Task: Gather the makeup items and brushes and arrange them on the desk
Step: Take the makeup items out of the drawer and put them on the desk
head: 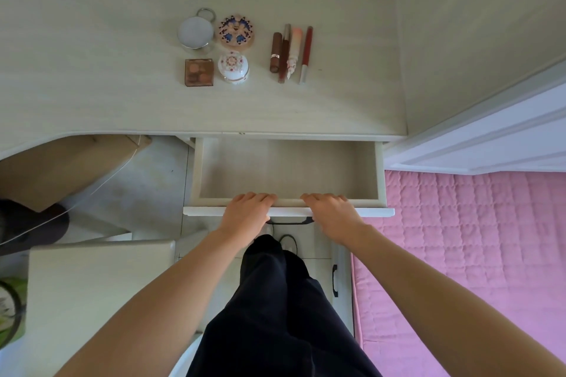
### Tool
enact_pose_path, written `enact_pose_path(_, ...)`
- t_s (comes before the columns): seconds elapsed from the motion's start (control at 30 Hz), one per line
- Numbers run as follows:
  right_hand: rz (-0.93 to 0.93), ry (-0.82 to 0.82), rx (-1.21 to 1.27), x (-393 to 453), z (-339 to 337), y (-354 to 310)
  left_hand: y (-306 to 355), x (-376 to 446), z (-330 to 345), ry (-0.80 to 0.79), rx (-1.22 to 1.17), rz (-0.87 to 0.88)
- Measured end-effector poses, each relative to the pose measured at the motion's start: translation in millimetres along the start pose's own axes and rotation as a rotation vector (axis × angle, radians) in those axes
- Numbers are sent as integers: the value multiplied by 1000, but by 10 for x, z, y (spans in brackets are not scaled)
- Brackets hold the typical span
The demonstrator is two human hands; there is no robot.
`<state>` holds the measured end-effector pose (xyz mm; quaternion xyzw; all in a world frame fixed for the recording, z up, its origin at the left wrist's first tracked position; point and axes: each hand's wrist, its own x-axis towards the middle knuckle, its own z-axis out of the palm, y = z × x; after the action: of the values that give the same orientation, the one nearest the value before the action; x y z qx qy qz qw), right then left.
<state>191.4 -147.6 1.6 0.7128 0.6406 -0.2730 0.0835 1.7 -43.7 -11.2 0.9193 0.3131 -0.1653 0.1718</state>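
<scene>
The drawer [288, 168] is pulled out beneath the desk [92, 55], and no item is seen on its visible floor. The left hand [246, 214] and the right hand [332, 216] are laid side by side on the drawer's front edge, fingers curled over it; each grip is closed loosely on that edge and nothing else is held. The gathering step is judged complete, and the drawer is probably about to be shut. An even push from both hands is called for, so that the drawer runs straight.

The makeup items are already set out on the desk: a round mirror [195, 31], a patterned compact [235, 31], an eyeshadow palette [199, 72] and a small domed jar [233, 66] in a block, with four slim tubes [291, 52] lined up near them on the right. Brushes cannot be told apart among these at this distance.

The desk is pale wood-grain, bare elsewhere. A pink quilted bed [474, 254] is seen on the right, and a cardboard box [61, 168] below the desk on the left.
</scene>
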Motion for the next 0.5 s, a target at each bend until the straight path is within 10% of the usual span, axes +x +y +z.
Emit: enact_pose_path(0.5,52,121,-23,491,-184,205,-162,516,-220,154,-119,-69)
